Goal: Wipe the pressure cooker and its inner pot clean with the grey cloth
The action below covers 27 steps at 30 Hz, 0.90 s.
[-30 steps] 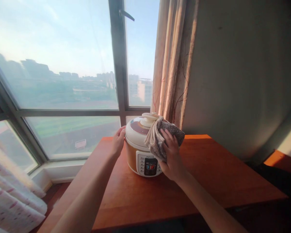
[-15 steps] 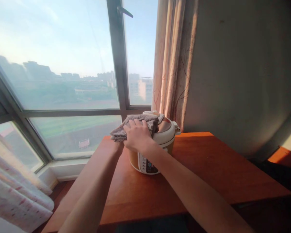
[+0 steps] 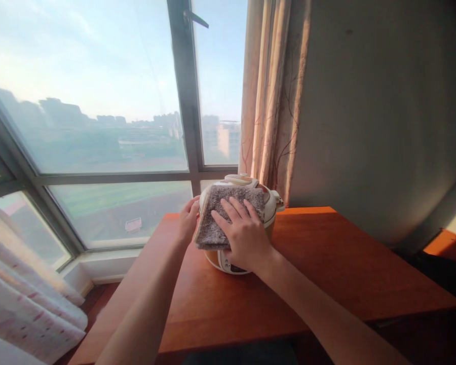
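A cream and orange electric cooker [image 3: 270,203] stands near the far edge of a reddish wooden table [image 3: 327,263]. A grey cloth [image 3: 216,213] is spread flat over its lid and front. My right hand [image 3: 245,235] presses on the cloth with fingers spread, covering most of the control panel. My left hand [image 3: 188,220] rests against the cooker's left side and touches the cloth's left edge. The cooker's knob shows just above the cloth.
A large window [image 3: 99,101] with a dark frame fills the left. A beige curtain [image 3: 269,96] hangs behind the cooker, beside a grey wall [image 3: 383,116]. A white patterned curtain [image 3: 26,304] lies at lower left, off the table's left edge.
My right hand has slid the cloth from the left part of the lid down over the front, spreading it flat. A second ago the cloth was bunched at the cooker's right side.
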Tool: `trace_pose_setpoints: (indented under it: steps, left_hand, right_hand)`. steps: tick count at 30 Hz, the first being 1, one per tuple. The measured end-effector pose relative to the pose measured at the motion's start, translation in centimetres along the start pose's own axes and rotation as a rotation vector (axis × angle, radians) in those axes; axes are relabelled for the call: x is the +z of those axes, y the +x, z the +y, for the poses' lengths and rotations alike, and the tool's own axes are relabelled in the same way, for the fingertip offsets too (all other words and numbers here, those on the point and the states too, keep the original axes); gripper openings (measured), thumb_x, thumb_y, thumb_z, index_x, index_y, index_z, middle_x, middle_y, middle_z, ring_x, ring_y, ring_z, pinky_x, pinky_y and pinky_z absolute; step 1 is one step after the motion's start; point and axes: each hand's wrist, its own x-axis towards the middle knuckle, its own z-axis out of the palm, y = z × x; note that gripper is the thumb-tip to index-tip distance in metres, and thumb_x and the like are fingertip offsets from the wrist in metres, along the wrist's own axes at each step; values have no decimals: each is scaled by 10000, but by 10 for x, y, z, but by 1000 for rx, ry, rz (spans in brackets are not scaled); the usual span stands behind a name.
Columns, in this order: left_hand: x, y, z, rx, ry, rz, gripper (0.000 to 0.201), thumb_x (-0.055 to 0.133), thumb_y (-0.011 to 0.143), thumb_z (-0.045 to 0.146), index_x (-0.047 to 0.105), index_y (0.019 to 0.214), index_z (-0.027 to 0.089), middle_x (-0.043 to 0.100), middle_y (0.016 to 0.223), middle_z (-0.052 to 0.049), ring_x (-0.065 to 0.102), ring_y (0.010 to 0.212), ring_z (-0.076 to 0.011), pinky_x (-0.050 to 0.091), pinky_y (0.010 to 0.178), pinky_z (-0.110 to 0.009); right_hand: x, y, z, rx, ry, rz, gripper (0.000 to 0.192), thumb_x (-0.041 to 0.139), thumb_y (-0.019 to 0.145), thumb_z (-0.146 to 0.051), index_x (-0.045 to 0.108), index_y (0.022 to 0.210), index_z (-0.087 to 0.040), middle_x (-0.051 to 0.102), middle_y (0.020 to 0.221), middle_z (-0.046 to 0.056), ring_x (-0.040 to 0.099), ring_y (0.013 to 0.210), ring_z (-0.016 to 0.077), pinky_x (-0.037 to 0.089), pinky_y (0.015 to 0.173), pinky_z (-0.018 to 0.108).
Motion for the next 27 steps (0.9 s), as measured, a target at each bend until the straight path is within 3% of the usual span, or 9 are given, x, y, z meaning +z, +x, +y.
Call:
trace_pose_setpoints:
  steps: [4, 9, 14, 20, 24, 27]
  left_hand:
    - [2, -5, 3, -83, -60, 6, 461, 608, 802, 510, 721, 1119, 194, 732, 1082, -71, 640, 980, -243, 513, 780, -328]
    - [3, -4, 4, -99, -61, -5, 489, 596, 796, 526, 716, 1135, 195, 725, 1123, -91, 629, 1001, -247, 511, 778, -323]
    - [2, -5, 5, -106, -61, 0, 488, 601, 796, 530, 715, 1138, 201, 723, 1116, -92, 631, 1013, -254, 515, 801, -341]
    - [2, -6, 7, -91, -65, -20, 483, 607, 790, 517, 717, 1140, 202, 726, 1106, -94, 624, 1053, -269, 513, 824, -348]
    - [2, -6, 7, -77, -69, -35, 513, 598, 795, 527, 710, 1165, 191, 717, 1139, -99, 625, 1035, -261, 506, 815, -337]
    - [2, -6, 7, -67, -57, -40, 515, 608, 790, 535, 714, 1155, 188, 715, 1144, -98, 626, 1016, -253, 502, 804, -326]
  right_hand:
    - [0, -27, 40, 1, 106, 107, 748, 617, 719, -244, 509, 1459, -231, 406, 1593, 58, 297, 1485, 302, 135, 1242, 501]
    - [13, -37, 90, 71, 231, 290, 729, 537, 722, -201, 511, 1451, -210, 479, 1543, 55, 359, 1460, 293, 240, 1218, 521]
    - [24, -37, 115, 6, 332, 402, 598, 552, 828, -261, 543, 1426, -237, 524, 1505, 61, 415, 1431, 283, 304, 1200, 513]
    - [30, -35, 139, 48, 447, 458, 504, 573, 895, -326, 583, 1391, -236, 572, 1458, 89, 479, 1389, 278, 346, 1184, 503]
    - [27, -22, 146, 214, 482, 468, 477, 559, 899, -373, 626, 1343, -209, 619, 1403, 105, 539, 1332, 269, 399, 1143, 459]
    - [17, -1, 150, 444, 412, 328, 458, 530, 901, -369, 648, 1315, -213, 640, 1381, 85, 567, 1302, 252, 446, 1083, 390]
